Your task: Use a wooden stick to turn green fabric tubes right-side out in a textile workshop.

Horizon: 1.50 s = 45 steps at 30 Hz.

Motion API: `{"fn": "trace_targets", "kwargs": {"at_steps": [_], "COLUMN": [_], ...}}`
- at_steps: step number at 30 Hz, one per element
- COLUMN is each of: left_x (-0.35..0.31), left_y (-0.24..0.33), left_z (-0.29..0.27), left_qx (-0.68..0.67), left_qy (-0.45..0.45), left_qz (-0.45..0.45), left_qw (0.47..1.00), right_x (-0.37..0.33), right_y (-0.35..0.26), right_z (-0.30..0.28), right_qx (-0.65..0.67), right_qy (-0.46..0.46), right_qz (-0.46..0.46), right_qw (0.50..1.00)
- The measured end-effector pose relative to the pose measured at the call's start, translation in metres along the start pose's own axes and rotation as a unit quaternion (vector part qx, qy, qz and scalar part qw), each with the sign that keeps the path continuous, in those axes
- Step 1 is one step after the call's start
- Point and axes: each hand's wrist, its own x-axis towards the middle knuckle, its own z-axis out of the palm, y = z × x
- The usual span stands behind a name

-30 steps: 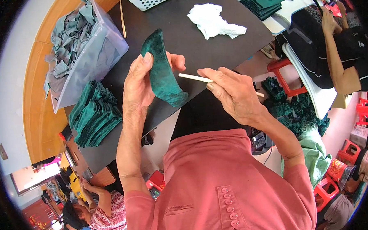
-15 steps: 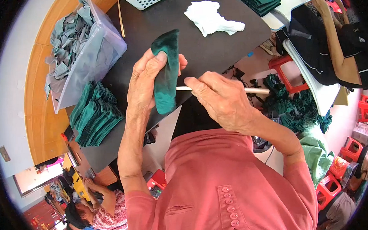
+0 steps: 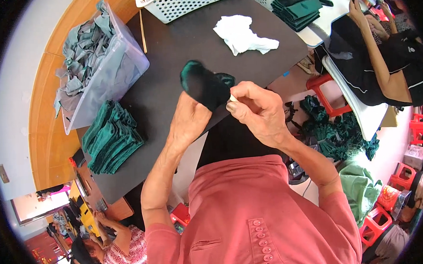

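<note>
A dark green velvet piece (image 3: 204, 87) is up over the table's near edge, its folds bunched and slightly blurred. My left hand (image 3: 190, 119) holds it from below, the fingers hidden behind or under the cloth. My right hand (image 3: 260, 112) is closed in a pinch at the cloth's right side. Between its thumb and forefinger shows the pale end of a stick (image 3: 232, 98); the rest of the stick is out of sight. To the left lies a stack of folded green velvet pieces (image 3: 110, 139).
A clear plastic bin (image 3: 119, 72) of grey-green cloth scraps stands at the left. White cloth (image 3: 245, 34) lies on the dark table (image 3: 170, 49), with a white perforated basket (image 3: 192, 5) behind. Another person (image 3: 383, 63) works at the right, near a red stool (image 3: 328, 96).
The velvet piece has gone from stretched upright to bunched and tilted over my left hand. My right hand has closed in on it, and the stick's long shaft no longer shows.
</note>
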Motion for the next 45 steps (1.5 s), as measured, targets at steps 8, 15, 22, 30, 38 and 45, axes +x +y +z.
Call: {"fn": "trace_targets", "kwargs": {"at_steps": [8, 15, 22, 30, 38, 45], "left_x": [0.004, -0.004, -0.003, -0.002, 0.000, -0.008], "left_y": [-0.013, -0.019, -0.013, -0.036, -0.019, -0.020], "left_z": [0.006, 0.007, -0.001, -0.002, -0.002, -0.005], "left_qx": [-0.272, -0.205, -0.147, -0.141, -0.120, -0.113], "left_qy": [0.075, 0.091, 0.075, 0.069, 0.066, 0.055], "left_qz": [0.062, 0.144, 0.168, 0.127, 0.184, 0.167], "left_qw": [0.958, 0.964, 0.972, 0.979, 0.973, 0.978], "right_x": [0.004, 0.003, 0.008, 0.010, 0.013, 0.008], "right_y": [-0.008, 0.003, 0.000, 0.009, 0.024, 0.014], "right_z": [-0.003, -0.001, 0.012, -0.005, 0.006, 0.006], "right_qx": [0.048, -0.084, 0.068, -0.267, -0.060, -0.193], "right_qy": [-0.039, 0.022, 0.055, 0.038, 0.053, 0.049], "right_qz": [0.154, -0.005, 0.084, -0.140, -0.028, -0.086], "right_qw": [0.986, 0.996, 0.993, 0.953, 0.996, 0.976]}}
